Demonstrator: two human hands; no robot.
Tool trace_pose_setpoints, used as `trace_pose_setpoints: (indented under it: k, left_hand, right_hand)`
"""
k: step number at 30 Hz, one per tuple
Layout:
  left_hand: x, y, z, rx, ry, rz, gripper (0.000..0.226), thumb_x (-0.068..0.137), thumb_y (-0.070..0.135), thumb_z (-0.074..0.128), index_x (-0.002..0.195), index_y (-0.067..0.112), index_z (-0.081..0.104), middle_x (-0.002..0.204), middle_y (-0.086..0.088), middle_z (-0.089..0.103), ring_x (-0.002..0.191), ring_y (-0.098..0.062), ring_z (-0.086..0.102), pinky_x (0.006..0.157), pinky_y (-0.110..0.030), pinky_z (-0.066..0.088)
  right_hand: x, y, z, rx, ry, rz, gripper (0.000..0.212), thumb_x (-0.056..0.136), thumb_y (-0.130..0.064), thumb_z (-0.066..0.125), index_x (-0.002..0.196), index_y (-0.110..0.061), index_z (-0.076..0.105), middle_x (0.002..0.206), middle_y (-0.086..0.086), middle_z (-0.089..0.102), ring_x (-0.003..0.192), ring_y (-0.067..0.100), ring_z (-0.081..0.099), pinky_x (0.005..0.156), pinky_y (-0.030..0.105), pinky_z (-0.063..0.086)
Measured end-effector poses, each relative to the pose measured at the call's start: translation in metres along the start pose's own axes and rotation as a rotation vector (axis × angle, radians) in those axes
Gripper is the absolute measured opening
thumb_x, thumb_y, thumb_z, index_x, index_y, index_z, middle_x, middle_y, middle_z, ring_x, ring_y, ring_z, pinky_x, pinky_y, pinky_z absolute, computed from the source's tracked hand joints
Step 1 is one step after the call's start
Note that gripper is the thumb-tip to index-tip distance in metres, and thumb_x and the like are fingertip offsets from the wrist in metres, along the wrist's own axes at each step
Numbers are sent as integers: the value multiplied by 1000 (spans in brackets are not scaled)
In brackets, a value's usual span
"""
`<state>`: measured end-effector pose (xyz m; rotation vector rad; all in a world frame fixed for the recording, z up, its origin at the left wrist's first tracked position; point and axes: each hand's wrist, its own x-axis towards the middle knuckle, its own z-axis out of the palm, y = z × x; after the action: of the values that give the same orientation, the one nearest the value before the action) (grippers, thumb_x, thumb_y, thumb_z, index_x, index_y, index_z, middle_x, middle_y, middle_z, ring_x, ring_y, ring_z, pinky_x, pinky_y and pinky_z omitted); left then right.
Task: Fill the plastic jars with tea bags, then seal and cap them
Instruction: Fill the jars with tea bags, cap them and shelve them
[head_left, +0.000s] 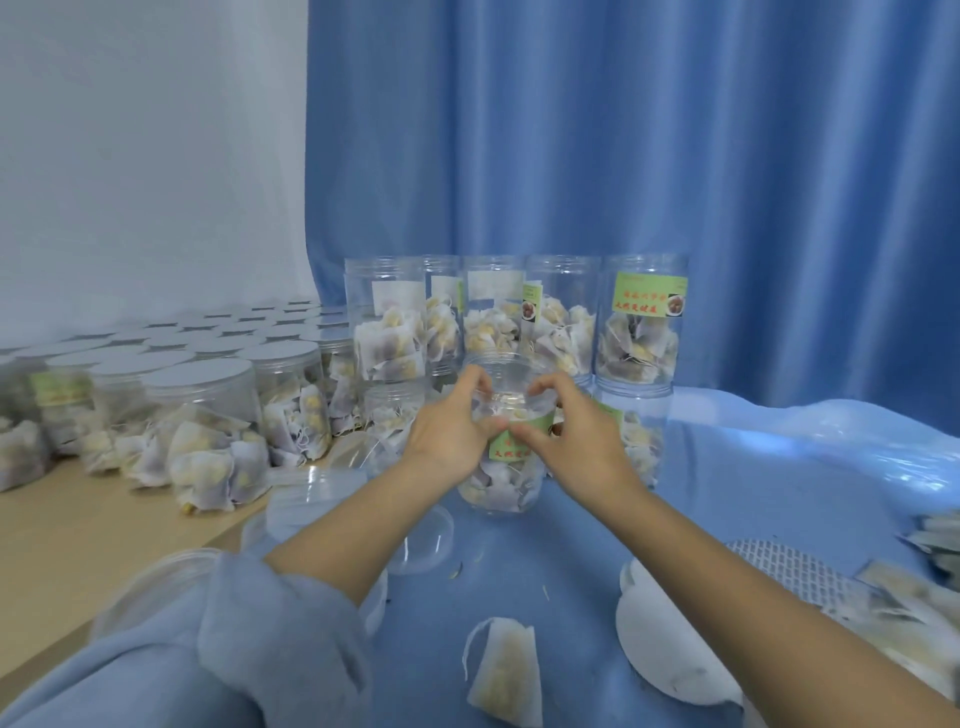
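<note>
Here, both hands (452, 431) (576, 441) clasp a jar (501, 483) — green label (511, 446), red writing unreadable

Blue curtain (623, 156) — white basket (779, 566).

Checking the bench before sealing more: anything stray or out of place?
One tea bag lies alone on the blue cloth near the person, outside any jar. Both hands hold the open jar.

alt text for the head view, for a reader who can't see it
Both hands, left hand and right hand, grip the neck of a clear jar of tea bags on a blue cloth. Filled jars stand behind; a loose tea bag lies nearer.
</note>
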<state>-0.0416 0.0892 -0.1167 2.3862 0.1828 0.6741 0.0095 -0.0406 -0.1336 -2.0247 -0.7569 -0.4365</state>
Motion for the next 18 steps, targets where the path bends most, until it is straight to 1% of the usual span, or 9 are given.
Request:
trace_pose_setpoints:
  k: [1, 3, 6, 9, 11, 13, 16, 17, 18]
  left_hand:
    - [-8, 5, -2, 8, -1, 8, 20, 90, 29, 59, 96, 24, 40, 54, 1, 48, 33, -6, 53, 35, -18, 33]
    - [-24, 13, -1, 3, -1, 7, 21, 90, 29, 59, 96, 25, 40, 51, 2, 48, 36, -9, 50, 40, -20, 37]
    - [-48, 18, 11, -73, 5, -28, 20, 90, 25, 59, 97, 28, 40, 53, -2, 49, 42, -13, 49, 46, -25, 40]
    - [-72, 21, 29, -110, -17, -64, 20, 91, 19, 56, 104, 28, 43, 58, -2, 46, 45, -12, 42, 37, -13, 32]
    - [-82, 24, 39, -122, -38, -94, 29, 92, 14, 51, 115, 30, 43, 60, -1, 45, 47, -12, 41, 35, -13, 32]
    - [-89, 26, 45, -149, -42, -114, 50, 91, 8, 48, 129, 37, 36, 60, -2, 46, 49, -14, 43, 39, -17, 32]
    - [-97, 27, 47, -198, -6, -165, 78, 88, 5, 51, 144, 43, 13, 67, -1, 49, 50, -15, 45, 38, -17, 33]
    - [-101, 26, 48, -225, 9, -199, 83, 88, 7, 53, 146, 41, 5, 72, 0, 51, 54, -17, 49, 43, -19, 36]
    - [-105, 24, 49, -253, 23, -245, 86, 89, 8, 55, 148, 36, 0, 76, 0, 53, 62, -20, 54, 49, -23, 40]
  right_hand:
    - [-7, -3, -7, 5, 17, 5, 32, 80, -26, 72, 104, -24, 52, 95, 1, 59, 69, 18, 53, 66, 30, 41]
    - [-22, -7, -19, -13, 25, 2, 32, 79, -25, 74, 102, -23, 52, 88, 4, 60, 67, 21, 58, 65, 32, 44]
    - [-45, -6, -29, -35, 15, 8, 31, 78, -24, 74, 101, -24, 52, 90, 5, 61, 75, 22, 59, 65, 31, 43]
    - [-67, 2, -33, 23, -18, 59, 30, 80, -18, 73, 98, -26, 50, 94, -5, 58, 83, 20, 61, 76, 32, 49]
    - [-79, 9, -34, 84, -9, 96, 30, 82, -17, 70, 106, -27, 53, 96, -11, 55, 90, 21, 62, 83, 34, 50]
    - [-85, 14, -34, 93, 8, 113, 40, 85, -20, 67, 120, -29, 50, 99, -8, 57, 92, 22, 63, 82, 32, 50]
    - [-88, 14, -35, 98, -73, 159, 70, 88, -20, 64, 145, -29, 25, 102, 0, 56, 97, 23, 63, 83, 30, 45]
    - [-89, 13, -34, 90, -108, 181, 75, 88, -19, 63, 147, -27, 19, 106, 2, 58, 99, 24, 63, 83, 30, 44]
    - [-91, 13, -33, 77, -133, 202, 76, 88, -18, 63, 148, -23, 17, 109, 2, 58, 100, 25, 63, 81, 28, 42]
